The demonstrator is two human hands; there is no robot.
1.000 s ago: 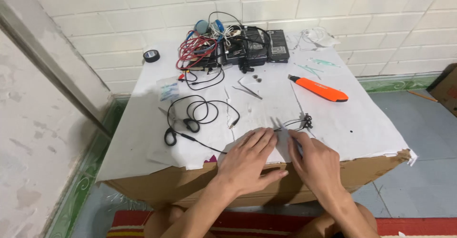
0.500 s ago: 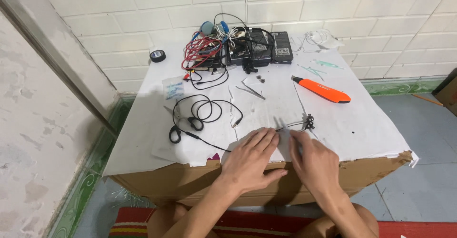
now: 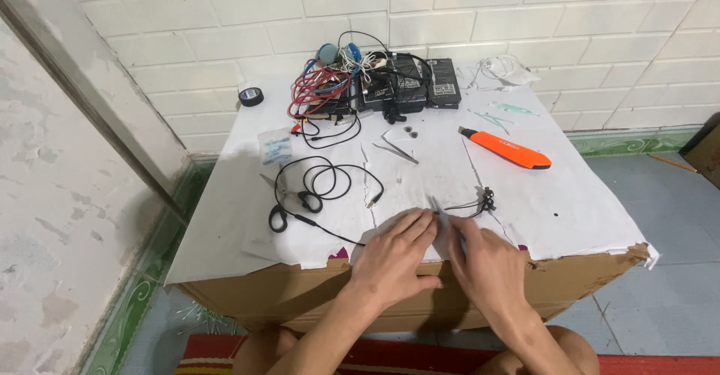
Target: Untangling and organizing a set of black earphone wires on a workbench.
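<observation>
Both of my hands rest at the near edge of a white paper-covered table (image 3: 570, 210). My left hand (image 3: 394, 259) and my right hand (image 3: 487, 266) meet fingertip to fingertip and pinch a thin grey wire (image 3: 457, 208). That wire runs right to a small black earpiece part (image 3: 487, 199) lying on the paper. What sits exactly between the fingertips is hidden by my fingers.
A black earphone cable (image 3: 311, 191) coils left of my hands. Farther back lie tweezers (image 3: 396, 150), an orange utility knife (image 3: 504, 148), a small plastic bag (image 3: 275, 146), a black tape roll (image 3: 250, 96), red wires (image 3: 319, 90) and black boxes (image 3: 409, 86) by the tiled wall.
My hands stay at the same spot with fingertips pressed together; only the view has shifted slightly.
</observation>
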